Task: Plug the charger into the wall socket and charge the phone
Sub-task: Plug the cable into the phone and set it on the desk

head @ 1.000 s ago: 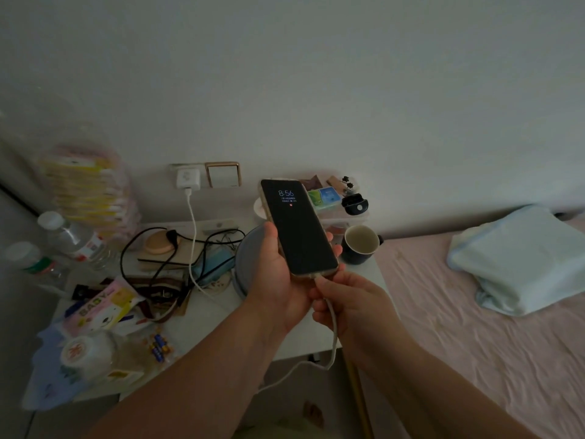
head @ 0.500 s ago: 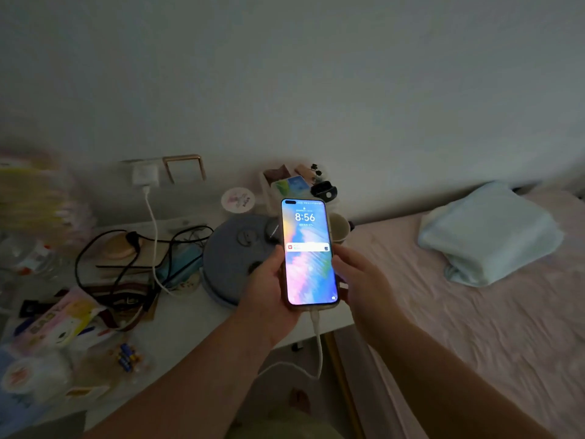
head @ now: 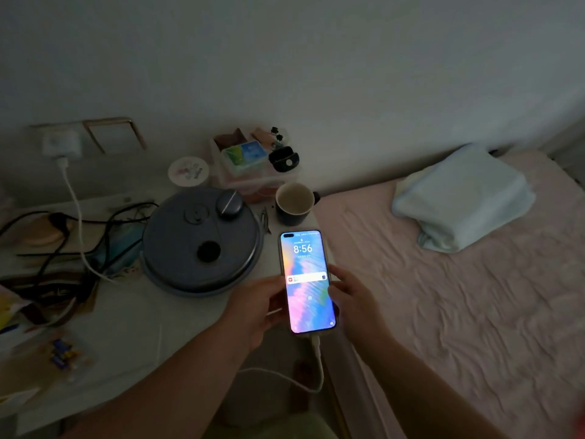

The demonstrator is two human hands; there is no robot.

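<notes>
I have the phone lit and face up, the clock showing, and the white cable runs from its near end down in a loop below the table edge. Far to the left the charger sits in the wall socket, so I judge what remains is to set the phone down flat on the table. To do that well I should lower it slowly onto the bare patch near the round grey lid, leaving slack so the plug does not bend or pull out. My left hand grips the phone's left edge, fingers curled behind it. My right hand rests loosely spread against the right edge, steadying rather than clamping.
</notes>
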